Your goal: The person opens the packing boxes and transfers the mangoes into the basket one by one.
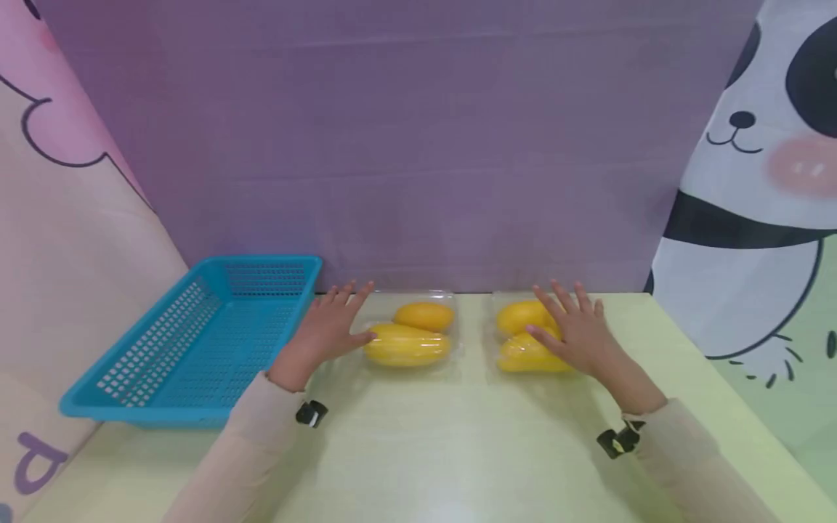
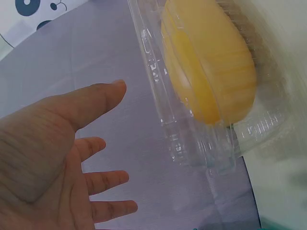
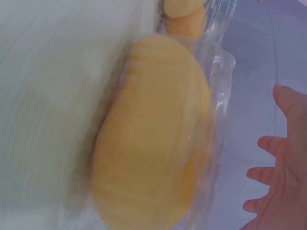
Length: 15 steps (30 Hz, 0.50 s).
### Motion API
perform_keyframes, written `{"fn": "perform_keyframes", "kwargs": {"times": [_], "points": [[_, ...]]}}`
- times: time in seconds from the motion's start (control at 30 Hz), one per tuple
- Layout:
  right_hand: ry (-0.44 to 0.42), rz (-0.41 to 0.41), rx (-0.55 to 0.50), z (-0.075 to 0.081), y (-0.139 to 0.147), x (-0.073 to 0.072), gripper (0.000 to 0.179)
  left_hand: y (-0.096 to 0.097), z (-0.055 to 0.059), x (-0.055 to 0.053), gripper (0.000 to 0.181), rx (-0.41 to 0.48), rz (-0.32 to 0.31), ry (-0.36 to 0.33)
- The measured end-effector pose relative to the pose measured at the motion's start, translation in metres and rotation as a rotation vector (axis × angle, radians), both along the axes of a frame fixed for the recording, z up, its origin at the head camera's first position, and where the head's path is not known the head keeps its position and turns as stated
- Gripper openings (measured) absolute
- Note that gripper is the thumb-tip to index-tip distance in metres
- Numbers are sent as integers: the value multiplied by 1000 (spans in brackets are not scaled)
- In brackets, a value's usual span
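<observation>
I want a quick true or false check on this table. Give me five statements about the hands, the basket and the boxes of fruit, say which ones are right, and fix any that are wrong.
1. The left hand has its fingers spread. True.
2. The right hand is gripping the blue basket. False: that hand is over the right clear box, with its fingers spread, and grips nothing.
3. The left clear box holds two yellow fruits. True.
4. The blue basket stands between the two clear boxes. False: it stands to the left of both.
5. In the head view, the panda picture is on the right. True.
</observation>
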State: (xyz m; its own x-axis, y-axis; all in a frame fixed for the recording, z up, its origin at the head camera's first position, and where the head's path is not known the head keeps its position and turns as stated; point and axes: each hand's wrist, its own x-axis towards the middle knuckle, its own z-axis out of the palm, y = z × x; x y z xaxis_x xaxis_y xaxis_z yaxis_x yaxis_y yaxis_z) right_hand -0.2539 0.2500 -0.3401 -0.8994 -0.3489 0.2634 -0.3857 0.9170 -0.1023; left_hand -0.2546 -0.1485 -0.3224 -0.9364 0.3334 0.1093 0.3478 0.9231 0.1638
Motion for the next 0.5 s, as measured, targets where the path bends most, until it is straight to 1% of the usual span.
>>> {"fn": "perform_keyframes", "kwargs": {"times": [0.1,0.23,0.33,0.5], "points": [[13,33,-29,1,-6,1,68,-1,-1,1,81,2,-8,-2],[11,72,-64,1,-16,0,68,-3,-2,1,79,-13,-28,12],[21,104,-85,0,-24,0,67,-5,-3,2,79,-16,-41,21],[36,177,-123,-4,-37,4,64,-6,-4,3,78,-23,-43,29]]}}
